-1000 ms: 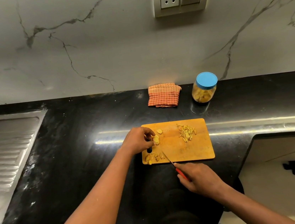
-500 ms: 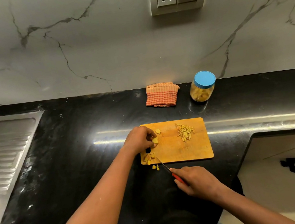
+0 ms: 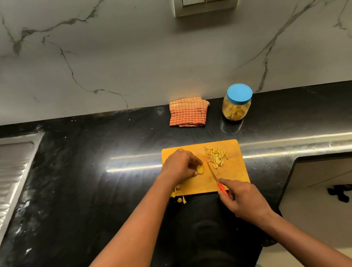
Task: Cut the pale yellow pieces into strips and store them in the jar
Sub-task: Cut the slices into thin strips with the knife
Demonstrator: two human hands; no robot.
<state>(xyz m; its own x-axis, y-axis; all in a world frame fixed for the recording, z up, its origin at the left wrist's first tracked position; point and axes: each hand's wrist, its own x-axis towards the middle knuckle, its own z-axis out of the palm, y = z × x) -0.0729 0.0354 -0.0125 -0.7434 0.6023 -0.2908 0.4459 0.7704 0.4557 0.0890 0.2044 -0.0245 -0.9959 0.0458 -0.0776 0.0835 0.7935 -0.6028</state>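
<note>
Pale yellow piece (image 3: 200, 170): one, flat on the wooden board (image 3: 231, 177), left of centre, pinned by your left hand (image 3: 180, 166), fingers (image 3: 194, 163) curled onto it. Knife (image 3: 214, 176), red handle: gripped in your right hand (image 3: 244, 200), blade just right of the piece. Tuck fingertips back; cut narrow, even strips. Cut strips (image 3: 216, 157): heaped at the board's far right. Jar (image 3: 236, 103), blue lid on: behind, on the bench (image 3: 112, 196); needs opening before storing.

One pale yellow piece (image 3: 200, 170) lies on the cutting board (image 3: 231, 177), pinched by the left hand (image 3: 180, 166), with the knife (image 3: 212, 173) blade just right of it. Cut strips (image 3: 216, 156) lie heaped towards the board's far right. More pieces (image 3: 176, 191) sit at its near-left corner. The lidded clear jar (image 3: 236, 106) stands upright beyond the board, partly filled.
</note>
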